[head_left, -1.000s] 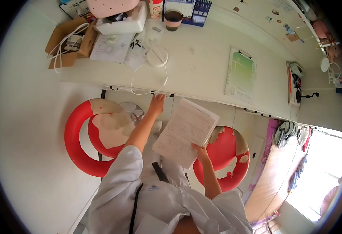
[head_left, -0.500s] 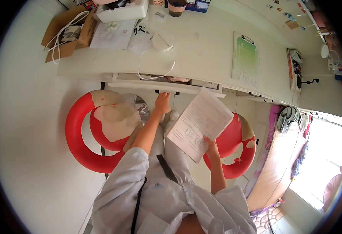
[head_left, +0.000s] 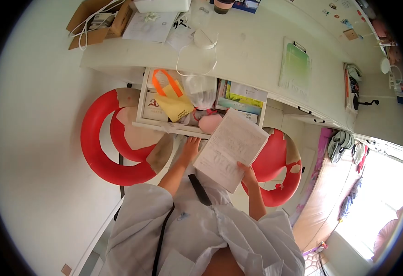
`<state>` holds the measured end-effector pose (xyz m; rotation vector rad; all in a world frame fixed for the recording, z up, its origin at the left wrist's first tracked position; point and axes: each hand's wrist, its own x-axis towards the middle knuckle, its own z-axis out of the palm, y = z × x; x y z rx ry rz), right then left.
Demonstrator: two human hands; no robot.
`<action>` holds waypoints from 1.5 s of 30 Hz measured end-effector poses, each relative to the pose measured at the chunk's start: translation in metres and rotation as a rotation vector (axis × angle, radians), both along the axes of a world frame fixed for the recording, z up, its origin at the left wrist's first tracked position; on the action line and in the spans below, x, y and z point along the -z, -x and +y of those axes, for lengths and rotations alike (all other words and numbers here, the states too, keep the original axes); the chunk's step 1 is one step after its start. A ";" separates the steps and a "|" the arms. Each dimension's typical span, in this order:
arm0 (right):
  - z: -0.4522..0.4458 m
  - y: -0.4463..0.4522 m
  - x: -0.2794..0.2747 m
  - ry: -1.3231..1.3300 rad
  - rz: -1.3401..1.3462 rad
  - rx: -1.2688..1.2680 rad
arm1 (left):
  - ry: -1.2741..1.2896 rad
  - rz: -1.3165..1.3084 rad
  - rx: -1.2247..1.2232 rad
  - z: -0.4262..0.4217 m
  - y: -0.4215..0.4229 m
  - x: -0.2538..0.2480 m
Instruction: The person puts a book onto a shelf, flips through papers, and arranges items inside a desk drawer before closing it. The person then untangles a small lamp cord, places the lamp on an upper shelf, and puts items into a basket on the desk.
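My left hand [head_left: 192, 147] has its fingers curled over the handle at the front of a pulled-out white drawer [head_left: 142, 103]. In my right hand [head_left: 247, 173] is a stack of printed papers [head_left: 231, 149], tilted, with the thumb on top; it covers the drawer's front right corner. Inside the drawer lie a yellow bag [head_left: 175, 106] with orange straps, a clear plastic bag [head_left: 201, 94], a pink rounded item [head_left: 210, 124] and several books or booklets [head_left: 243, 97].
Worn red chairs stand at the left [head_left: 91, 142] and right [head_left: 279, 198]. On the white desk [head_left: 252, 50] are a green clipboard [head_left: 294, 69], a round white device [head_left: 204, 39] with a cord, papers [head_left: 148, 27], a cup [head_left: 222, 5] and a cardboard box [head_left: 115, 28].
The drawer has come out towards me with my left hand at its handle, and its contents now show. The papers stay in my right hand. The view has shifted slightly.
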<state>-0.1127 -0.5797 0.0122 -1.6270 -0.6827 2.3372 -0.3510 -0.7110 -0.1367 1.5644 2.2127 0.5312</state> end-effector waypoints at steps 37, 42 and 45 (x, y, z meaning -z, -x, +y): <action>0.001 0.054 -0.030 0.052 -0.146 -0.142 | -0.191 -0.615 -0.225 0.167 0.166 -0.040; 0.016 0.098 -0.029 0.110 -0.156 -0.283 | -0.039 -0.500 -0.170 0.162 0.176 -0.049; 0.019 0.121 -0.018 0.096 -0.069 -0.291 | 0.090 -0.412 -0.044 0.130 0.201 -0.091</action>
